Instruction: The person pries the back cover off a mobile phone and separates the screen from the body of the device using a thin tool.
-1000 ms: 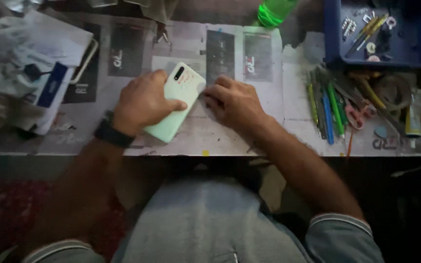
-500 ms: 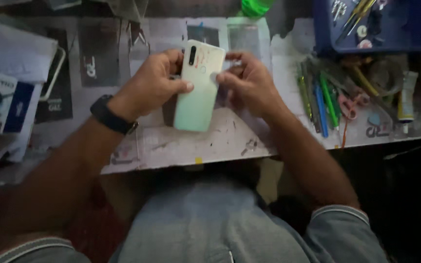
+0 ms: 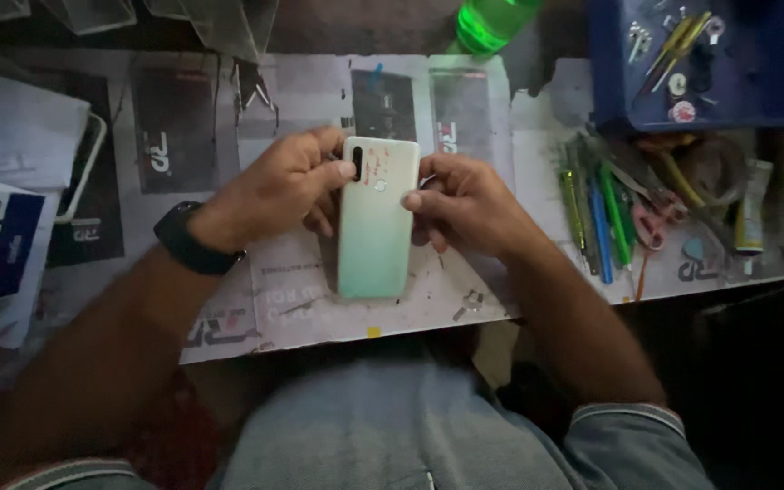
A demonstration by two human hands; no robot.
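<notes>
Both forearms angle inward; left hand [image 3: 274,191] and right hand [image 3: 465,204] face each other, fingers curled.

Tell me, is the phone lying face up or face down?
Face down. The phone shows its pale green back with the camera strip, held at both edges by the left hand and right hand.

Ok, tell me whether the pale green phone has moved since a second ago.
Yes. The phone was lying slanted on the printed paper sheet; now both hands hold it upright, turned straight and nearer the sheet's middle.

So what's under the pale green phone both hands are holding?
Printed paper sheets covering the bench show around the pale mint-green phone; directly beneath is hidden. Left hand and right hand grip its sides.
</notes>
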